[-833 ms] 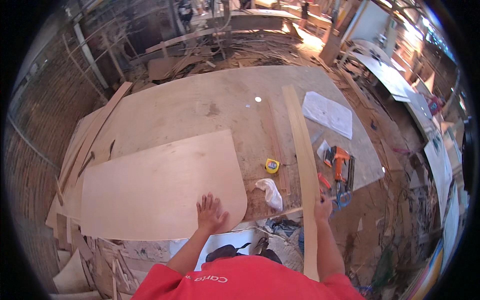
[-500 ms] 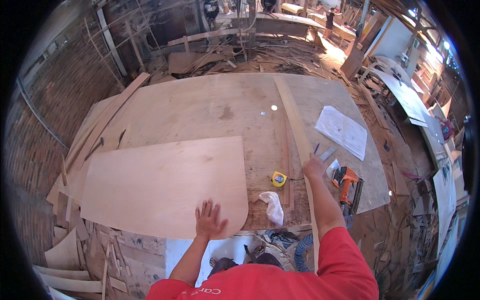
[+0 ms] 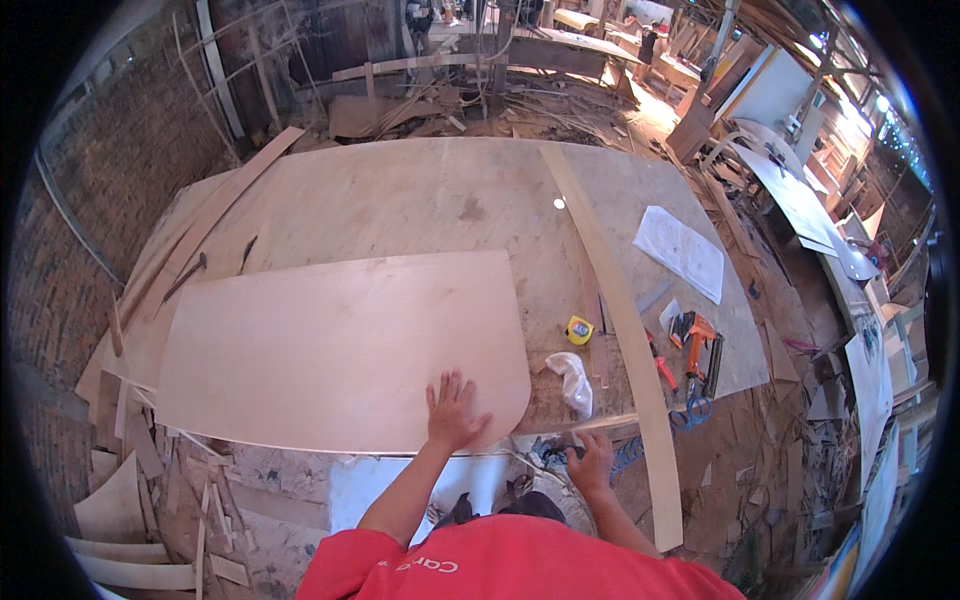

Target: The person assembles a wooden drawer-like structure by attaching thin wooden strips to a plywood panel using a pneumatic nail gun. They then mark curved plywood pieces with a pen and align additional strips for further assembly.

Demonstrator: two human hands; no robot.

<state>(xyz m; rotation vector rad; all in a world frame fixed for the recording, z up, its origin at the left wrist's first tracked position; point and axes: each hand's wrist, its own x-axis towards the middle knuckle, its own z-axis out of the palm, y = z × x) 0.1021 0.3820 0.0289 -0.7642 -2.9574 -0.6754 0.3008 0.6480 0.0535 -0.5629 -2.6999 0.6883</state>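
Observation:
A pale plywood panel [image 3: 330, 350] with a rounded near right corner lies on the large wooden worktable [image 3: 400, 190]. My left hand [image 3: 457, 412] rests flat near that corner, fingers spread. My right hand [image 3: 592, 462] is at the table's front edge, fingers apart and seemingly holding nothing. To its right, a long thin wooden strip [image 3: 625, 330] crosses the table from back to front, its near end jutting past the edge. Between panel and strip are a yellow tape measure [image 3: 579, 330] and a white plastic bag [image 3: 572, 385]. Red-handled pliers [image 3: 662, 364] show beside the strip.
An orange nail gun [image 3: 695, 345] with a blue coiled hose [image 3: 690, 415] lies right of the strip, below paper sheets [image 3: 680, 252]. A hammer [image 3: 187, 275] and long boards [image 3: 235, 195] lie at the left. Wood scraps cover the surrounding floor. Another person [image 3: 648, 48] stands far off.
My right hand has let go of the wooden strip and come back to the front edge. The strip's near end has swung right. My left hand stays on the panel.

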